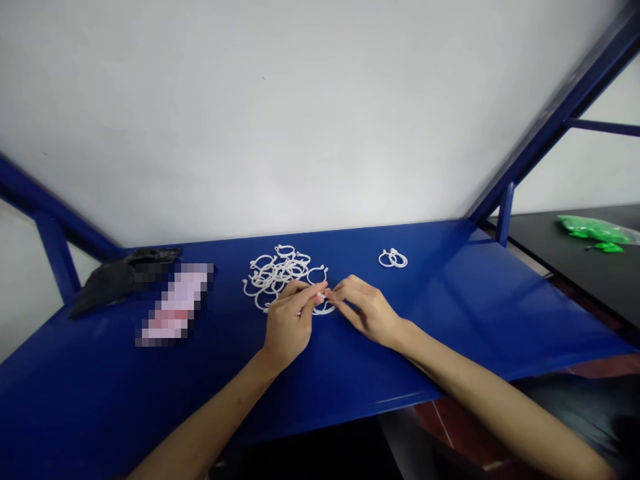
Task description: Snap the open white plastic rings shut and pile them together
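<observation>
Between my two hands is a white plastic ring [327, 309], its loop hanging below my fingertips. My left hand [293, 319] pinches it near its top, where a small white end shows. From the other side, my right hand [367, 308] closes its fingertips on the same ring. Just beyond my left hand lies a tangled pile of open white rings [274, 270] with small knobs and eyelets at their ends. To the right, a few more white rings [393, 259] overlap in a small group. My fingers hide the ring's joint.
The blue table [350, 380] backs onto a white wall [300, 133] between slanted blue beams [545, 120]. On the left are a black plastic bag [105, 287] and a blurred-out pinkish object [177, 300]. A dark table [590, 267] at right holds a green bag [595, 229].
</observation>
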A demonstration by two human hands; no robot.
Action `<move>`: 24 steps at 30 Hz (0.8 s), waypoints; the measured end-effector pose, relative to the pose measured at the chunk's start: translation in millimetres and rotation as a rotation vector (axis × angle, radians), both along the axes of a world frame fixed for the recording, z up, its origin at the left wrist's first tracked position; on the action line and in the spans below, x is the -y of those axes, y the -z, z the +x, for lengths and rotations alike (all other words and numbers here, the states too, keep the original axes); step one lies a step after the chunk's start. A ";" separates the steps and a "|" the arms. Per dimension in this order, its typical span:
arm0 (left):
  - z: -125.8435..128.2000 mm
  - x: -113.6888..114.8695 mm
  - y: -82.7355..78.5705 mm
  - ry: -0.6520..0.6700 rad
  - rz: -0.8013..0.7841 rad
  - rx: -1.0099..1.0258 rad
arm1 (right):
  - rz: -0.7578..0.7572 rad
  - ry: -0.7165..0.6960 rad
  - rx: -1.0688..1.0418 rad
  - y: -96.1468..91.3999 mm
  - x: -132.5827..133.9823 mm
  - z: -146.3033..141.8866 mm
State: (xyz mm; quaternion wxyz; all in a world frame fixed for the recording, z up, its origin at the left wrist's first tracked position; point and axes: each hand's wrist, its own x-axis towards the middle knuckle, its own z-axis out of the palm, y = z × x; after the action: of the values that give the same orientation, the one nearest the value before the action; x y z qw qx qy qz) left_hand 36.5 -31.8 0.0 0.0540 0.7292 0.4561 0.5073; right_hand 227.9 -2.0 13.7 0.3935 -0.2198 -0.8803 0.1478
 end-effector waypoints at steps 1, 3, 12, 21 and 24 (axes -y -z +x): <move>-0.4 -0.2 0.7 0.004 -0.006 -0.010 | 0.018 -0.003 0.009 1.1 -0.7 0.7; -1.6 -1.9 1.4 0.008 -0.015 -0.035 | 0.039 0.012 0.016 3.7 -2.5 0.9; -6.7 -16.6 12.5 0.036 -0.031 -0.300 | 0.028 0.459 0.007 -10.4 -30.0 17.6; -9.7 -15.0 13.3 -0.013 -0.142 -0.522 | -0.453 1.183 0.095 8.5 -103.0 116.8; -9.8 -15.3 14.9 -0.009 -0.148 -0.551 | -0.526 1.178 0.137 18.6 -110.7 124.8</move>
State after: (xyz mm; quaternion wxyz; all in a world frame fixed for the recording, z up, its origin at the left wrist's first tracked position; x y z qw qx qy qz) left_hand 26.7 -16.5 -14.9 -0.0214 0.8316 0.4926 0.2556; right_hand 352.7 108.7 -4.9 0.2846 -0.7640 -0.5698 0.1035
